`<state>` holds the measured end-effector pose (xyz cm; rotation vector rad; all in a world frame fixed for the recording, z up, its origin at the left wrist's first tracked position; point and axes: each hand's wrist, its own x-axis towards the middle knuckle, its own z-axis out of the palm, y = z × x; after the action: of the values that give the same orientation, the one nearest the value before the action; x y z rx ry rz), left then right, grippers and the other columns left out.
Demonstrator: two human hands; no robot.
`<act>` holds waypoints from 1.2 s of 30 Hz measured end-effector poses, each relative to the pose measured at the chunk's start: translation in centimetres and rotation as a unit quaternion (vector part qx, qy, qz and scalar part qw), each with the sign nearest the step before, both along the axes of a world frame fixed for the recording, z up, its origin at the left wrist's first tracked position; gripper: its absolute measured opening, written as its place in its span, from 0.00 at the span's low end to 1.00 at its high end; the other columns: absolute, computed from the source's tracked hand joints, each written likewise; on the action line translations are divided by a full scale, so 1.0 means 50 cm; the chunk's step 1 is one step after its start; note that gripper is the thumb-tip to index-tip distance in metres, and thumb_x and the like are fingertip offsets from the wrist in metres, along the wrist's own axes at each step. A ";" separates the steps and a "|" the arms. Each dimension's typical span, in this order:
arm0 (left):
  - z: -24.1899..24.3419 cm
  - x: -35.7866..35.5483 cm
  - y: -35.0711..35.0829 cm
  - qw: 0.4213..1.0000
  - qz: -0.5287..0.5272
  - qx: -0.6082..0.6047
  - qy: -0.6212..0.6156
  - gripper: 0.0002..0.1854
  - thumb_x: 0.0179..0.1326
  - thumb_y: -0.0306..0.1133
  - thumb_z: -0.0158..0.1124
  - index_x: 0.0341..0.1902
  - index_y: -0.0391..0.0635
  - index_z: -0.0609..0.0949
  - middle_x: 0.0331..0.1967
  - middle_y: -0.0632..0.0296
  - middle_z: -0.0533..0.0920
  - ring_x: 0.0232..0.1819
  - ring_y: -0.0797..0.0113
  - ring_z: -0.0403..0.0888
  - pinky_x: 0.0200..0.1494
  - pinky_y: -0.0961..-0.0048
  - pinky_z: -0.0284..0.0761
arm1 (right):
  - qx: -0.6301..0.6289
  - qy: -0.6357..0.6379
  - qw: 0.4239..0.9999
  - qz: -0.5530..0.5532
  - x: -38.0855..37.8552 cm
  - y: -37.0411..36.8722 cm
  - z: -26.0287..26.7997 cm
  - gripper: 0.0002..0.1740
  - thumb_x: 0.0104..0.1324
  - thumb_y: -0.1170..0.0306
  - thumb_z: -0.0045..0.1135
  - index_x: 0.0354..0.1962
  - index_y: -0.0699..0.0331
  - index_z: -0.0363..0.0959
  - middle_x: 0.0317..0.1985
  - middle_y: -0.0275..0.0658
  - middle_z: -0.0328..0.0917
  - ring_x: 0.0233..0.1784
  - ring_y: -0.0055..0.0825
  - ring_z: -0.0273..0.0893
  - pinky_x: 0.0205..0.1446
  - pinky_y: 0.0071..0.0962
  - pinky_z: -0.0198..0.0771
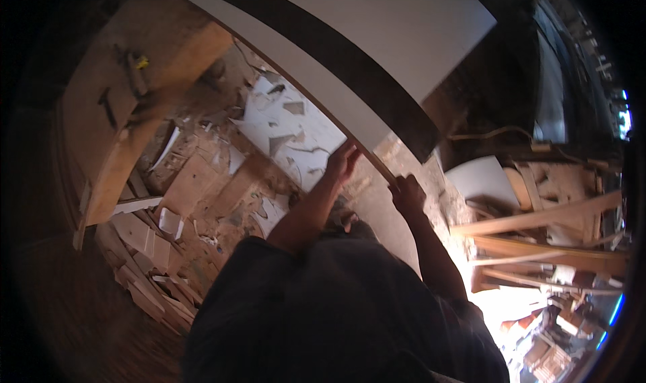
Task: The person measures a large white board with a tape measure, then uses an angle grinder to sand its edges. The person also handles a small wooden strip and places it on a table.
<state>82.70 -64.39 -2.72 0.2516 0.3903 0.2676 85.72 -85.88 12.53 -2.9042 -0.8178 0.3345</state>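
Note:
A long, thin wooden strip [377, 164] runs diagonally down from the upper left, along the near edge of a pale panel [328, 90]. My right hand [409, 195] is closed around the strip's lower end. My left hand [344, 162] is at the strip a little farther up, its fingers bent at the underside; whether they grip it is unclear. Beyond the strip, a dark curved band [348, 62] crosses between the pale panel and a larger pale sheet [414, 25].
A wooden workbench [166, 45] at the left bears a hammer [107, 106] and other tools. Scraps and white sheet offcuts [287, 126] litter the floor. At the right are stacked boards [545, 216] and a curved pale panel [484, 181].

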 end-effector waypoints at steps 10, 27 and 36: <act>0.057 -0.040 0.016 0.985 -0.109 0.074 0.113 0.18 0.75 0.30 0.61 0.66 0.40 0.80 0.57 0.62 0.84 0.54 0.66 0.81 0.63 0.67 0.76 | 0.035 0.038 0.998 0.041 -0.008 -0.063 -0.074 0.19 0.63 0.54 0.71 0.40 0.61 0.79 0.35 0.51 0.77 0.41 0.55 0.80 0.43 0.54 0.75; 0.045 -0.555 -0.081 0.938 -0.056 0.127 0.317 0.20 0.71 0.51 0.68 0.54 0.48 0.86 0.42 0.67 0.85 0.41 0.74 0.80 0.41 0.74 0.76 | -0.040 0.265 0.907 0.327 -0.124 -0.081 -0.133 0.18 0.68 0.49 0.61 0.44 0.52 0.84 0.41 0.46 0.81 0.47 0.47 0.81 0.50 0.47 0.78; 0.094 -0.612 0.107 0.981 0.028 0.089 0.168 0.21 0.71 0.52 0.68 0.58 0.52 0.83 0.51 0.66 0.84 0.50 0.70 0.80 0.52 0.68 0.77 | -0.011 0.197 0.926 0.321 -0.155 0.165 -0.159 0.20 0.68 0.45 0.63 0.48 0.46 0.86 0.41 0.44 0.80 0.47 0.43 0.82 0.52 0.45 0.78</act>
<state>52.11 -59.06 1.99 0.4650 0.7093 0.3159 77.95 -77.64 4.56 -2.3590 -1.6520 0.9395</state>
